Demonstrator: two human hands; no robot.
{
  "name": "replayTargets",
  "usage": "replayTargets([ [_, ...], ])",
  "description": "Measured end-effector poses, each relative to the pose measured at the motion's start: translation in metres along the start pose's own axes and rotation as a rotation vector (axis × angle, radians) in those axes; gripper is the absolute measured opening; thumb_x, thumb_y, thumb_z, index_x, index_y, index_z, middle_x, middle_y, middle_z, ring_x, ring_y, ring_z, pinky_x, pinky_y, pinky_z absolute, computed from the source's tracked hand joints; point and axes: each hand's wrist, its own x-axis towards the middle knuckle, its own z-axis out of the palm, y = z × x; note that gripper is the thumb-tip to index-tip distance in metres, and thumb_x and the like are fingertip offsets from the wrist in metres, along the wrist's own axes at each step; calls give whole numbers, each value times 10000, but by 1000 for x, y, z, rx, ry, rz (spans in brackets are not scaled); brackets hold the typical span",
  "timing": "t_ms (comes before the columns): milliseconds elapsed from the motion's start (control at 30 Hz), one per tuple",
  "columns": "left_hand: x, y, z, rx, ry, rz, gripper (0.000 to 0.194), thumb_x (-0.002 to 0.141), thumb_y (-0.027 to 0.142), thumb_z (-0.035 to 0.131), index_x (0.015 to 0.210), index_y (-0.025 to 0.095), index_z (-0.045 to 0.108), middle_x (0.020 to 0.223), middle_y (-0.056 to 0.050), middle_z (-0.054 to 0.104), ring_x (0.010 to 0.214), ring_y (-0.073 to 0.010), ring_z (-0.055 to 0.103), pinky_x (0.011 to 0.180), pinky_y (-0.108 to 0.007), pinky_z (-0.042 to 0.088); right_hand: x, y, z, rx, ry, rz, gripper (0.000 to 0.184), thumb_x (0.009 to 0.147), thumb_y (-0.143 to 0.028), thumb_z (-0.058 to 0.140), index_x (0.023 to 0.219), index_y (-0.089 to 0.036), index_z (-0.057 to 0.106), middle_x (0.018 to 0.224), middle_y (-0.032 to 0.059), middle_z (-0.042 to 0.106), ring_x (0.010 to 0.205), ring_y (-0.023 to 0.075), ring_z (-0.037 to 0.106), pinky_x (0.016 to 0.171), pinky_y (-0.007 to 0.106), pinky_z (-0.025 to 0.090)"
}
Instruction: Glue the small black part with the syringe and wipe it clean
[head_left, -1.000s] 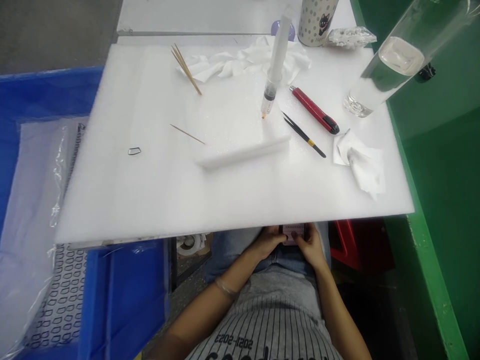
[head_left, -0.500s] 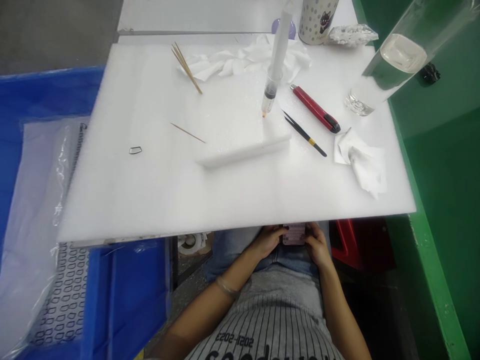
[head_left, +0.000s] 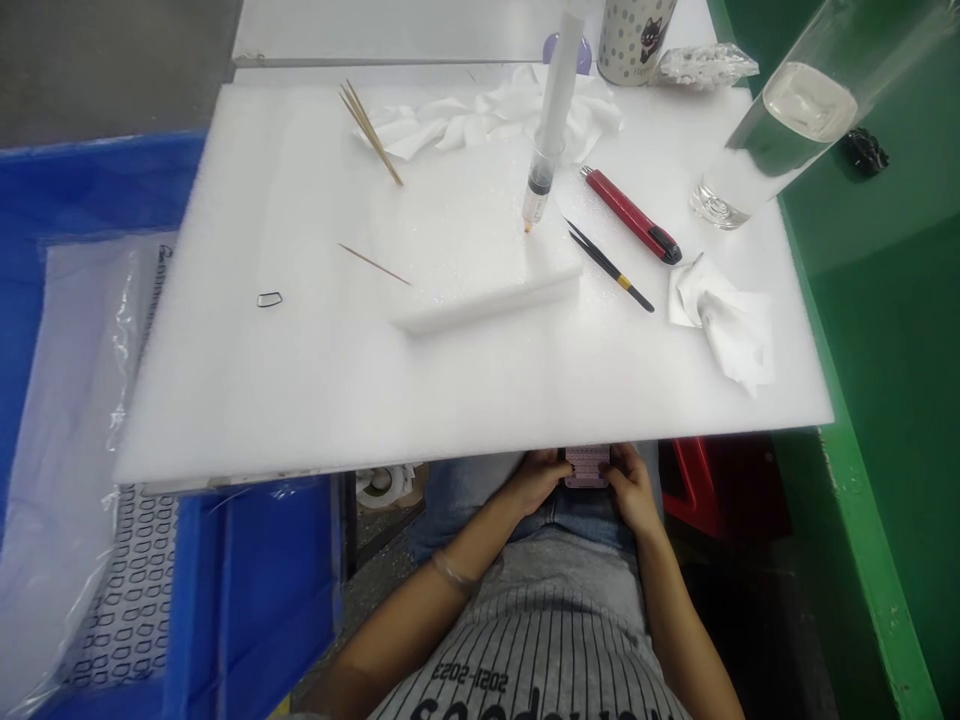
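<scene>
A phone [head_left: 587, 467] with a lit pinkish screen is held low over my lap, below the front edge of the foam-covered table [head_left: 285, 400]. My left hand [head_left: 540, 482] grips its left side and my right hand [head_left: 630, 488] its right side, both thumbs over the screen. The table edge hides the phone's upper part. Above on the foam, a syringe [head_left: 547, 140] with dark contents stands upright, tip down. Beside it lie black tweezers [head_left: 609, 266] and a red utility knife [head_left: 631, 215]. A small dark-edged frame piece [head_left: 269, 299] lies at left.
Toothpicks [head_left: 373, 135] and crumpled tissues [head_left: 480, 120] lie toward the back, another tissue [head_left: 724, 320] at right. A tall glass of clear liquid [head_left: 772, 150] stands near the green wall. Left is a blue bin [head_left: 255, 580] with a sheet of many small frame pieces [head_left: 124, 600].
The thumbs have shifted slightly over the phone, and its screen now shows a keyboard-like layout. The things on the table stay put; the view has moved very slightly.
</scene>
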Motion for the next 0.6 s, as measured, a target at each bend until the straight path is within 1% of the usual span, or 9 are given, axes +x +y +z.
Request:
replayTargets([
  [167,0,-2,-1,23,-14,-11,230,551,179,662,777,147,693,811,-58,695,889,-259,619,829,-347,427,-2,-4,8,-124,32,-69,403,750,-286,718,1137,-244,615,1072,56,721,1033,272,663,954,446,523],
  [267,1,-5,-4,24,13,-2,243,553,169,660,794,153,683,822,-47,686,884,-245,608,820,-338,422,-2,-4,4,-65,4,-52,394,738,-277,687,1128,-248,632,1113,56,717,1089,284,646,977,448,509],
  [400,3,-9,-7,24,45,7,276,581,172,676,856,151,676,854,-54,681,899,-251,605,841,-356,431,-1,0,-4,39,-40,15,456,684,-215,660,1138,-260,659,1138,39,716,1106,298,643,963,444,506],
  [467,4,-11,-7,18,60,21,329,611,214,703,934,156,674,944,-69,692,969,-268,605,879,-372,435,-1,1,-6,70,-54,28,491,684,-198,655,1170,-264,660,1151,38,715,1112,299,643,955,440,505],
  [533,4,-11,-7,12,78,40,381,647,269,733,1008,170,662,1086,-85,685,1088,-286,583,937,-385,428,-2,0,-6,83,-65,25,499,696,-201,652,1191,-268,661,1169,39,712,1127,299,638,951,437,502],
  [600,4,-11,-6,9,87,49,389,675,306,746,1030,176,656,1185,-97,661,1179,-299,550,976,-393,419,-3,-1,-5,65,-73,17,484,706,-212,653,1187,-271,664,1171,42,713,1130,302,637,940,439,505],
])
